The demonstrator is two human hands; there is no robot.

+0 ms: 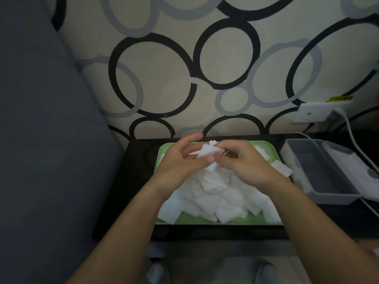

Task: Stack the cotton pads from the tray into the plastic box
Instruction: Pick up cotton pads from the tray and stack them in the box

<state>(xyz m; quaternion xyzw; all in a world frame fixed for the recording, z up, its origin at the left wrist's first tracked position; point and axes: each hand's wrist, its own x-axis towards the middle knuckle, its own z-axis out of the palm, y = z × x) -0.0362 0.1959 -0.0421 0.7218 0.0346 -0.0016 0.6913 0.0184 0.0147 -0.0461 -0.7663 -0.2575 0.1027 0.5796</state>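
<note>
Dark desk (123, 201), tray (194, 221) mid-desk heaped with cotton pads (221, 199), plastic box (320, 171) at right edge: left hand (180, 162) and right hand (244, 162) both pinch lifted pads (207, 153) over the heap; likely light, soft, floppy, best taken by opposite edges.

Two bare hands show, the left hand (180, 162) and the right hand (244, 162), with the left thumb's nail cut short and plain. The left forearm (133, 222) and the right forearm (307, 222) are uncovered along all their visible length, slim at the wrists and broader toward the bottom edge. Between the arms lies blurred pale grey cloth (231, 269), perhaps trouser legs; it is too dim to tell.
</note>
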